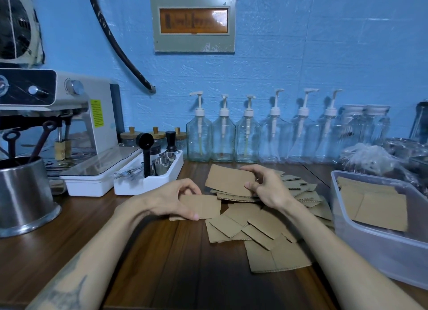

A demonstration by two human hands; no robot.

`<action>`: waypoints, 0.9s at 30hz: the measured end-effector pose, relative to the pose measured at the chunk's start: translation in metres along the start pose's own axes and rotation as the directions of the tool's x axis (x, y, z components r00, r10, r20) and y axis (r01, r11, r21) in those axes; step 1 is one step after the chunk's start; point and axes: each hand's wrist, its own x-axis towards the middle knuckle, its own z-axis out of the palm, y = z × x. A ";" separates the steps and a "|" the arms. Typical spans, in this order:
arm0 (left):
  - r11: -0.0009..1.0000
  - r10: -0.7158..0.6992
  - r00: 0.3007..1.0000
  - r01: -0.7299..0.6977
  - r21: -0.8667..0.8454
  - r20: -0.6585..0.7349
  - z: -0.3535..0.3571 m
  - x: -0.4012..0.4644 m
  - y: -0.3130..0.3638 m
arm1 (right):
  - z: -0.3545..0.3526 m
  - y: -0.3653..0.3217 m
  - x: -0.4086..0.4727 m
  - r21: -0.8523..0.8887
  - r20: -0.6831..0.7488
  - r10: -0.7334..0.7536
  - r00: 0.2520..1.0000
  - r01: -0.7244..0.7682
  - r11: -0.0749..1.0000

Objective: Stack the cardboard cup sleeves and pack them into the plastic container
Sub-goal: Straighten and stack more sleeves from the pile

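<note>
matt cardboard sleeves [266,226], glossy wood table [176,258]

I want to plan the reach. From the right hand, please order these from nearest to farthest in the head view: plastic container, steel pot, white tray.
From the right hand:
1. Plastic container, to its right.
2. White tray, to its left, behind the left hand.
3. Steel pot, at the far left edge.

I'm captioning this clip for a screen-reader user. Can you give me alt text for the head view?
A person's left hand holds a small stack of cardboard cup sleeves on a wooden counter while the right hand lifts another sleeve from a loose pile. A plastic container at right already holds some sleeves; pump bottles line the blue wall.
</note>
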 end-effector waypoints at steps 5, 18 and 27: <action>0.998 0.024 0.999 -0.027 -0.053 -0.045 -0.008 -0.001 0.000 | 0.000 0.001 0.001 0.036 -0.007 0.001 1.000 -0.001 0.999; 0.932 0.043 0.911 -0.184 -0.312 -0.410 0.007 0.015 0.019 | 0.008 -0.003 0.000 0.028 0.041 0.036 0.999 -0.037 0.999; 0.880 0.085 0.864 -0.299 -0.370 -0.495 0.013 0.018 0.018 | 0.008 -0.001 0.000 -0.009 0.075 0.024 0.997 -0.024 1.000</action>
